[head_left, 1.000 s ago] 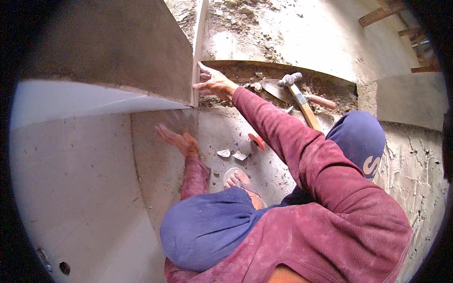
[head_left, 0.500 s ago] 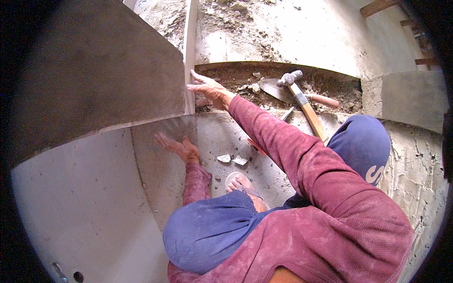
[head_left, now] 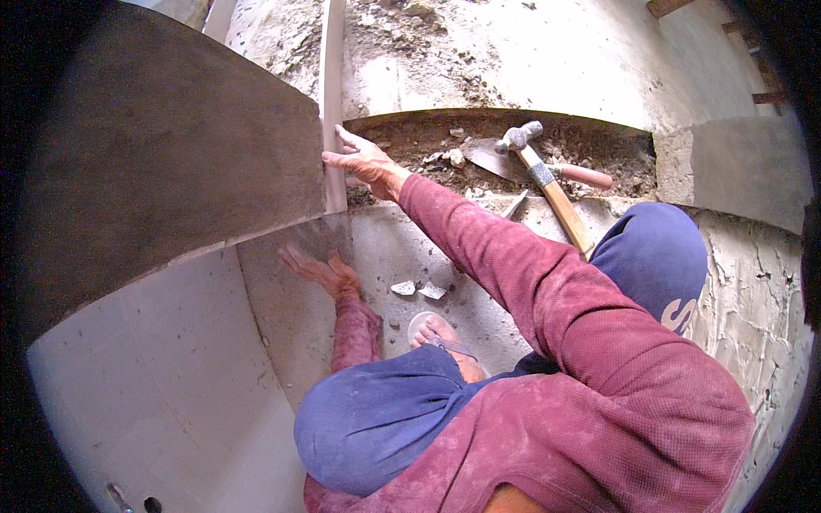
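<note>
A large dark grey slab (head_left: 171,145) with a thin pale lower edge fills the upper left. My right hand (head_left: 368,164) reaches to the pale upright strip (head_left: 334,85) along the slab's right side; its fingers are stretched out and touch the strip. Below the slab's lower edge, my left hand (head_left: 321,274) is open, fingers spread, in front of a grey surface; whether it touches that surface I cannot tell. A hammer (head_left: 558,192) with a wooden handle lies to the right, across a trowel (head_left: 499,161) with a reddish handle.
Rubble fills a recessed trench (head_left: 410,141) behind the hammer. Two white broken chips (head_left: 417,290) lie on the floor near my sandalled foot (head_left: 440,335). A pale wall (head_left: 162,350) with a small hole stands at left; rough plaster (head_left: 753,308) is at right.
The slab and pale strip have shifted slightly left, and the slab's lower left side sits lower. My right hand has moved left with the strip. My left hand stays nearly in place.
</note>
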{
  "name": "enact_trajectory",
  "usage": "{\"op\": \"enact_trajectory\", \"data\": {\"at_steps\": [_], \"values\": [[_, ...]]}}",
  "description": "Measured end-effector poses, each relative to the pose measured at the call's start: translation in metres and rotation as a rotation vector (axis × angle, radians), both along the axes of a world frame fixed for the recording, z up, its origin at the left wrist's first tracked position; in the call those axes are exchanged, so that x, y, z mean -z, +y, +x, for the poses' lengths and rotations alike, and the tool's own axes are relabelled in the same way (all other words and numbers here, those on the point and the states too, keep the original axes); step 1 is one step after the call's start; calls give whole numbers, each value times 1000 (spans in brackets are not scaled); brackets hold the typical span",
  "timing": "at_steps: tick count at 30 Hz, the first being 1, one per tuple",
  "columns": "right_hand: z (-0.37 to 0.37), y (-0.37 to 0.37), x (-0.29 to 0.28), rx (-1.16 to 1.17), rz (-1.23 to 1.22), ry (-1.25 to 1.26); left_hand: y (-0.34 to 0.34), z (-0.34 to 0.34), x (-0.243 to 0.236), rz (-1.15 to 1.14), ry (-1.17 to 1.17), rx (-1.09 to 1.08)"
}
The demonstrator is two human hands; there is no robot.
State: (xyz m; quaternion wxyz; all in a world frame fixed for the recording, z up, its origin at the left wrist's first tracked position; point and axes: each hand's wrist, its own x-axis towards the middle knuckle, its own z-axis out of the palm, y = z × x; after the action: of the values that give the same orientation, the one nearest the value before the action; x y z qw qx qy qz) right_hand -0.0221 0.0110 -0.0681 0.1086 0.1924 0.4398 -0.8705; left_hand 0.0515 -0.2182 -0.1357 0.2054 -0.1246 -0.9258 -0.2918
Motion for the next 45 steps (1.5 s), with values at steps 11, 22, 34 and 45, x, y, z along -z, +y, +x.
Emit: {"op": "enact_trajectory", "data": {"at_steps": [11,22,34,45], "values": [[0,-7,-5,57,-59,-29,-3,0,1,-28,32,41],[2,-2,1,136,-60,-72,-7,1,-7,-75,61,2],[81,21,-13,-399,739,399,-30,-13,-81,399,-155,-190],[108,-49,-156,-827,111,946,71,-29,-503,657,495,68]]}}
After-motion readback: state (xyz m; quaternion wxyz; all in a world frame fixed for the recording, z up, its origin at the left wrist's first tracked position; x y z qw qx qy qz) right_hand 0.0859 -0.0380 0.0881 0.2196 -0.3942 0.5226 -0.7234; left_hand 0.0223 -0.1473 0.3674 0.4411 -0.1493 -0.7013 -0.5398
